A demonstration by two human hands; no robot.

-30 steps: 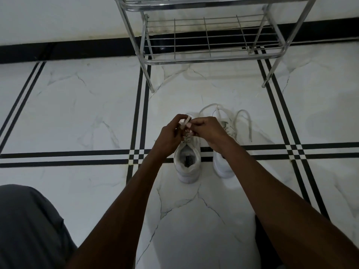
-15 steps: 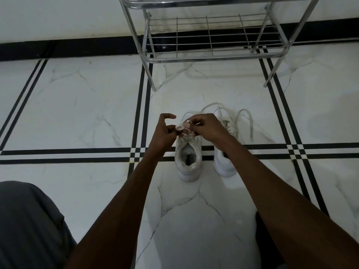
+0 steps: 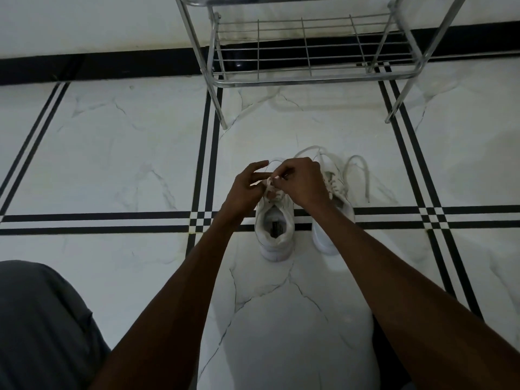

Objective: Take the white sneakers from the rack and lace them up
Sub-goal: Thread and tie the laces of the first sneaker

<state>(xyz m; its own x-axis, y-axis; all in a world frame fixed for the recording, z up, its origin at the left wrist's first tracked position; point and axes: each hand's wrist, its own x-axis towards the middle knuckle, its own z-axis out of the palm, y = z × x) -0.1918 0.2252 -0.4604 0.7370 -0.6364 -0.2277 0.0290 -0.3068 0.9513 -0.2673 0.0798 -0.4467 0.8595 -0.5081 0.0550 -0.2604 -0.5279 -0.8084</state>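
Note:
Two white sneakers stand side by side on the floor, heels towards me. The left sneaker [image 3: 274, 235] has its opening facing up. My left hand [image 3: 246, 190] and my right hand [image 3: 302, 182] meet above its tongue, each pinching part of its white lace [image 3: 269, 184]. My left forefinger sticks out forward. The right sneaker [image 3: 342, 205] is partly hidden behind my right wrist. Its loose lace [image 3: 363, 170] lies in loops on the floor beyond and to the right of it.
A chrome wire shoe rack [image 3: 309, 80] stands about a shoe length beyond the sneakers, against the wall, its lower shelf bare. The floor is white marble tile [image 3: 112, 164] with black stripes. My grey-clad knee [image 3: 36, 327] fills the lower left corner.
My hands have stayed over the left sneaker, working its lace. My left fingers opened out from a tight pinch and the forefinger now points forward. The sneakers have not moved.

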